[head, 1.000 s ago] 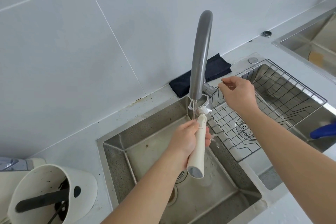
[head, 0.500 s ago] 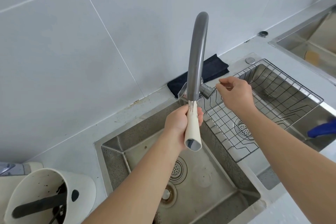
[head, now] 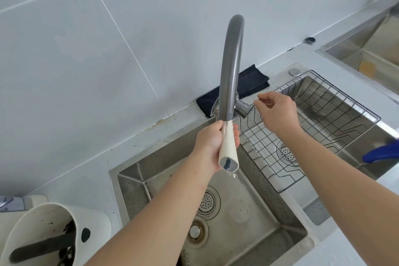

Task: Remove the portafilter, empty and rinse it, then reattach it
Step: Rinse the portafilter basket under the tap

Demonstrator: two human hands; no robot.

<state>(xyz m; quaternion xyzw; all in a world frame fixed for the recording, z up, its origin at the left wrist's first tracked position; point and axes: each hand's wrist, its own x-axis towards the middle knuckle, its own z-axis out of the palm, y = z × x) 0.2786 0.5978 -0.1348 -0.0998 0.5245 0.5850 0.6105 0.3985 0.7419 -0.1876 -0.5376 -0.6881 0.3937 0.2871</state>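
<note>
My left hand [head: 210, 147] grips the cream handle of the portafilter [head: 228, 149] and holds it up over the steel sink [head: 248, 211]. The handle's end points toward me, and its metal head is hidden behind the grey faucet spout [head: 232, 67]. Water drips from the handle's end. My right hand [head: 277, 112] hovers just right of the faucet's metal lever [head: 243, 110], fingers loosely pinched, holding nothing I can see.
A wire rack [head: 313, 127] sits in the right basin. A folded black cloth [head: 244, 86] lies behind the faucet. A cream knock box [head: 49, 235] with a black bar stands at the lower left. A blue handle [head: 380, 154] shows at the right edge.
My left hand has lifted the portafilter up toward the spout and turned its handle end toward me. The right hand stays by the lever.
</note>
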